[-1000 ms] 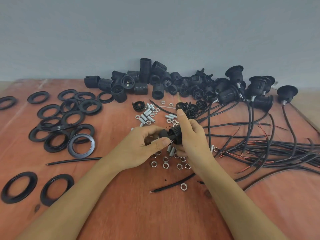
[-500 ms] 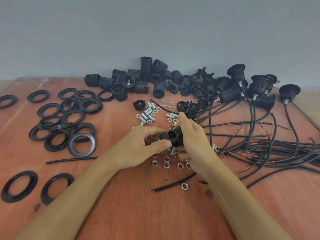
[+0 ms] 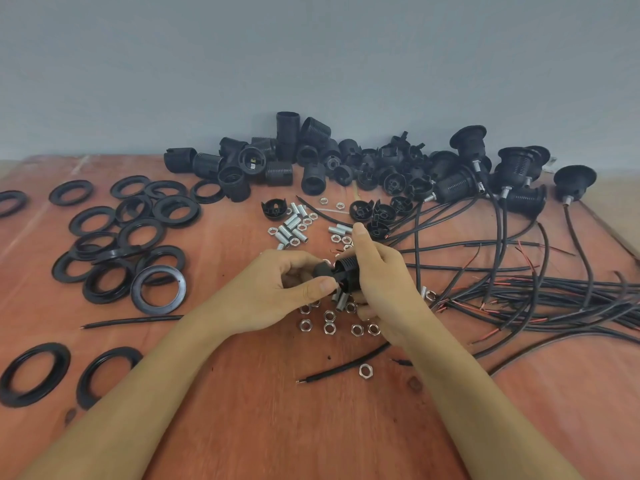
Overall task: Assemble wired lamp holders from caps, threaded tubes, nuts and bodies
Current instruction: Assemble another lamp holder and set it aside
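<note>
**Centre.** A black ribbed body is held just above the middle of the table. The right hand grips it, fingers curled round its 3 o'clock side and the index finger straight, pointing to 12 o'clock. At the body's 9 o'clock end is a black cap, pinched between the thumb and curled fingers of the left hand. Cap and body lie just beside each other; whether they touch cannot be told.

**Around the body.**
- **6 o'clock:** loose nuts lie scattered on the table, some partly under the hands. Farther out, a single nut lies just beside a short wire.
- **11 o'clock:** a cluster of silver tubes, with more nuts among them.
- **12 to 1 o'clock:** a few spare caps, near the raised index finger.
- **12 o'clock, farther out:** a pile of black bodies against the wall.
- **1 to 2 o'clock:** wired holders. Their cables sweep round to 3 o'clock, some with bare reddish ends.
- **9 to 10 o'clock:** flat black rings, several overlapping.
- **8 o'clock:** two further rings lie apart near the table's edge.
</note>
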